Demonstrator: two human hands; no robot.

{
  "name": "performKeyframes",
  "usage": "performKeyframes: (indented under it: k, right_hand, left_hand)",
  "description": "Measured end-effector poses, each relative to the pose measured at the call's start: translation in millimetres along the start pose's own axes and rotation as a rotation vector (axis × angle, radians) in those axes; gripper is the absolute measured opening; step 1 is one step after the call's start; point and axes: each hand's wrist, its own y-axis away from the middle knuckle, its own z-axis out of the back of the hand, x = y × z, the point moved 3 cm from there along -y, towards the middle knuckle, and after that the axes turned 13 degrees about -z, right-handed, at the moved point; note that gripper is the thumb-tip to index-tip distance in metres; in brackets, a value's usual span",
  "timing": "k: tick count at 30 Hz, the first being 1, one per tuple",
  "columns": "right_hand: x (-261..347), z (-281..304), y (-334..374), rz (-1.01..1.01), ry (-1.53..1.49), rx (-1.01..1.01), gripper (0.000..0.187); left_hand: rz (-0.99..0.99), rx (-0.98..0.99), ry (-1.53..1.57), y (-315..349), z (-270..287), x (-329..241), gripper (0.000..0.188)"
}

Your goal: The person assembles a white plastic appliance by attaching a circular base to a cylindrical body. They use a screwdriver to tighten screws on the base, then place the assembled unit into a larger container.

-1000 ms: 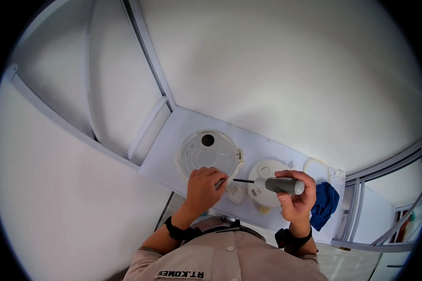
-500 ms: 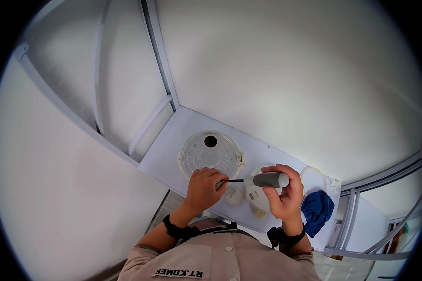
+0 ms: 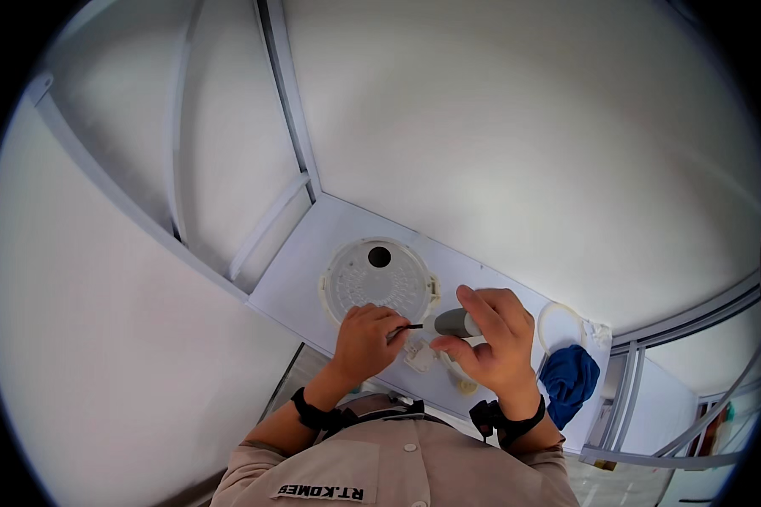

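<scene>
A screwdriver with a thick grey handle (image 3: 451, 323) and a dark shaft lies level in front of me. My left hand (image 3: 369, 338) is closed, its thumb and fingers pinching the shaft's far end; the tip is hidden there. Around the back of the handle, my right hand (image 3: 506, 342) has its thumb and fingers spread, with gaps to the grip; whether the palm touches it I cannot tell. Beyond my left hand a round pale lid-like part (image 3: 372, 283) with a dark round hole lies on the white table (image 3: 304, 253).
Below the screwdriver are a small white plastic piece (image 3: 418, 355) and a yellowish piece (image 3: 467, 386). A round white part is mostly behind my right hand. To the right lie a pale ring (image 3: 539, 325) and a crumpled blue cloth (image 3: 570, 376). White walls enclose the table.
The screwdriver handle has shifted left toward my left hand, and less shaft shows. My right hand has moved slightly left and its fingers have spread from the handle. My left hand is nearly still.
</scene>
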Motion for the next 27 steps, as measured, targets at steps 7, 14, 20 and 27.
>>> performKeyframes:
  k: [7, 14, 20, 27]
  right_hand:
    - [16, -4, -12, -0.114, -0.285, 0.141, 0.064]
    - [16, -4, -12, -0.113, -0.222, 0.145, 0.057]
    - [19, -7, -15, -0.062, -0.183, 0.139, 0.061]
    - [23, -9, -19, -0.111, -0.300, 0.114, 0.070]
  left_hand:
    - [-0.010, -0.005, 0.001, 1, 1, 2, 0.012]
    - [0.009, 0.032, -0.010, -2, 3, -1, 0.012]
    - [-0.007, 0.035, -0.019, -2, 1, 1, 0.008]
    - [-0.010, 0.025, 0.008, -3, 5, 0, 0.013]
